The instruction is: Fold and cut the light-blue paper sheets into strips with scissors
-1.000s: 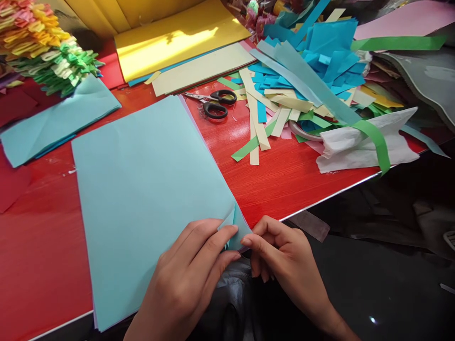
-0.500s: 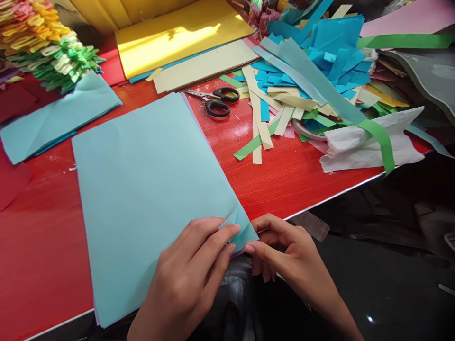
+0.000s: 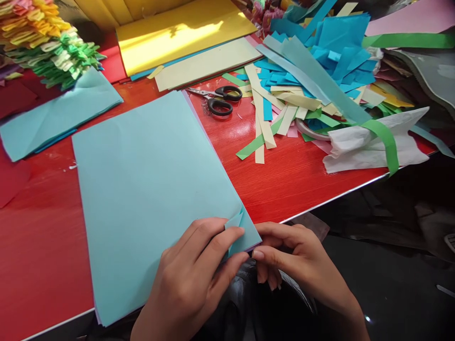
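A light blue stack of paper (image 3: 149, 180) lies slanted on the red table, with lilac sheets showing at its edges. My left hand (image 3: 195, 270) rests on its lower right part. Between my left fingers is the folded-back corner (image 3: 233, 219) of the top light blue sheets, with more light blue paper under it. Beside the stack's near right corner, my right hand (image 3: 295, 255) has its thumb and forefinger apart, one on each side of the tip. The other right fingers curl below the table edge, partly hidden.
Black-handled scissors (image 3: 222, 100) lie beyond the stack. Cut paper strips (image 3: 261, 121) are heaped at the right, near crumpled white paper (image 3: 369, 149). Yellow sheets (image 3: 185, 33) lie at the back. Folded light blue paper (image 3: 60, 111) and a folded-paper piece (image 3: 53, 47) are at the left.
My left thumb has moved away from the folded-back corner, towards my right thumb. My right thumb has slipped slightly below the stack's corner. More of the sheet under the fold shows.
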The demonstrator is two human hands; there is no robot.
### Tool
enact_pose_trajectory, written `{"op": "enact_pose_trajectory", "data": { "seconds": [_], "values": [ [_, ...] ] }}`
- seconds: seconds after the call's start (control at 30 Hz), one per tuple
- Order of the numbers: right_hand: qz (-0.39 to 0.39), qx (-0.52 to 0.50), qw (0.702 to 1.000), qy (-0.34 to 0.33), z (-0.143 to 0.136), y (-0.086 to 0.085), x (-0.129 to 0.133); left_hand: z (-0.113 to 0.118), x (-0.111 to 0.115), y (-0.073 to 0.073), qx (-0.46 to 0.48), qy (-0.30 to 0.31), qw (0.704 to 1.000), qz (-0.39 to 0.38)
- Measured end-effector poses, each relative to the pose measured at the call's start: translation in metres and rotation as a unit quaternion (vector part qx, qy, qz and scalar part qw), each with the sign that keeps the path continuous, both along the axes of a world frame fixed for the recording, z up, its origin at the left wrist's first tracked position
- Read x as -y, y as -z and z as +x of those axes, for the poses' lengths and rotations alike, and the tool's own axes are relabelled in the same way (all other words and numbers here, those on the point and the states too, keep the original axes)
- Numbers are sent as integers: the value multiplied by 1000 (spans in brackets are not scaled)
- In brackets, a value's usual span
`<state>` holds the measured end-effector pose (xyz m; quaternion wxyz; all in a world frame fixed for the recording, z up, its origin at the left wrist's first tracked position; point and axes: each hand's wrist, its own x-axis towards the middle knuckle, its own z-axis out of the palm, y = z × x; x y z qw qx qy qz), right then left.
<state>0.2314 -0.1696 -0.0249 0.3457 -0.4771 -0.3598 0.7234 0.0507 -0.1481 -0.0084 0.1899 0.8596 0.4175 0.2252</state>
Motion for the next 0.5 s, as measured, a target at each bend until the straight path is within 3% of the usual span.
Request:
{"op": "enact_pose_trajectory", "data": {
  "seconds": [0.5],
  "values": [
    [12, 27, 1000, -8, -1, 1, 0, -3, -2, -2, 18, 8, 999, -48]
  ]
}}
